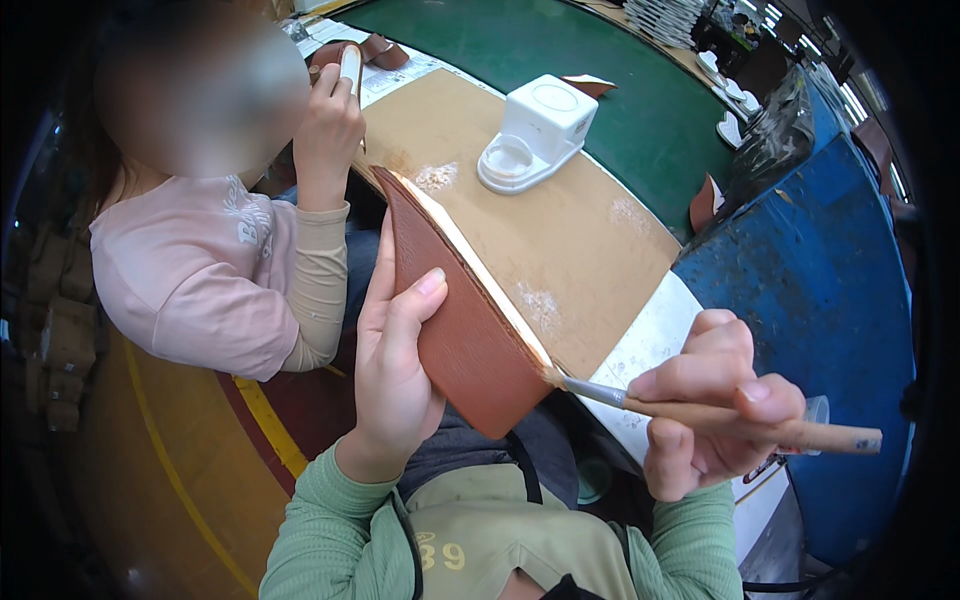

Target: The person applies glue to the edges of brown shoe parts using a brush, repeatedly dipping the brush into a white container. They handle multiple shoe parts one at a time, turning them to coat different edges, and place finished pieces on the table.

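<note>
My left hand (395, 345) holds up a reddish-brown leather piece (475, 345), its thumb pressed on the smooth face and the fingers behind it. Along the far edge of the leather runs a pale, raw strip (480, 265). My right hand (725, 405) grips a brush (690, 410) by its wooden handle, with a metal ferrule in front. The bristle tip touches the leather's edge at its right corner. On the tan board (590, 265) beyond stands a white plastic dispenser (540, 135) with a round cup at its front.
At the left a co-worker in a pink shirt (200, 260) raises a hand (330, 130) holding a small piece. Behind the board lies a green belt (450, 35) with leather pieces (590, 85) on it. A blue metal panel (810, 330) stands at the right. White powder patches (540, 305) mark the board.
</note>
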Tool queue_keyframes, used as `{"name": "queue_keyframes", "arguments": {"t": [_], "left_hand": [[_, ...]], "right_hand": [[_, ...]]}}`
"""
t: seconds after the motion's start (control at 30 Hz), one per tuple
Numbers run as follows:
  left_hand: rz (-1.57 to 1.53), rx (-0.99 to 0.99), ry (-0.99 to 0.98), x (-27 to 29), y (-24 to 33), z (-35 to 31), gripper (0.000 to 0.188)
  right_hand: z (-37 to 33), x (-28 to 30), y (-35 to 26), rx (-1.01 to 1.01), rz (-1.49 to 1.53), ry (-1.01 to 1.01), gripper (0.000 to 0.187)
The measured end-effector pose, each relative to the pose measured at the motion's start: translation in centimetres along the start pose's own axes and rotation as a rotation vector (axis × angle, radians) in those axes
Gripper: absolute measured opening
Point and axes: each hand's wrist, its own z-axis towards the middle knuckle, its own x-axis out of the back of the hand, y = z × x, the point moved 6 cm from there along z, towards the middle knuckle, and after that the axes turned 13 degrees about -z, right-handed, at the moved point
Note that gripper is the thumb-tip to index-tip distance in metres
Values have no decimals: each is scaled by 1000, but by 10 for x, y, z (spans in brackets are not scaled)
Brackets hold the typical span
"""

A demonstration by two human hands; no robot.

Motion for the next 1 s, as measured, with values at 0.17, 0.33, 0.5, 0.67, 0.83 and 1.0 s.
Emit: {"name": "queue_keyframes", "arguments": {"t": [0.17, 0.33, 0.5, 0.67, 0.83, 1.0], "left_hand": [[-56, 100, 11, 14, -7, 6, 57], [-125, 247, 41, 38, -20, 10, 56], [-212, 434, 131, 63, -37, 5, 46], [-296, 547, 60, 69, -50, 8, 46], [-145, 539, 43, 82, -55, 16, 45], [-328, 687, 17, 81, -54, 19, 50]], "right_hand": [[5, 1, 24, 20, 13, 62, 51], [14, -21, 120, -387, 170, 330, 39], [34, -83, 207, -449, 116, 298, 31], [38, -125, 247, -513, -122, 129, 28], [40, -137, 256, -497, -227, 95, 26], [40, -142, 262, -496, -324, 64, 25]]}}
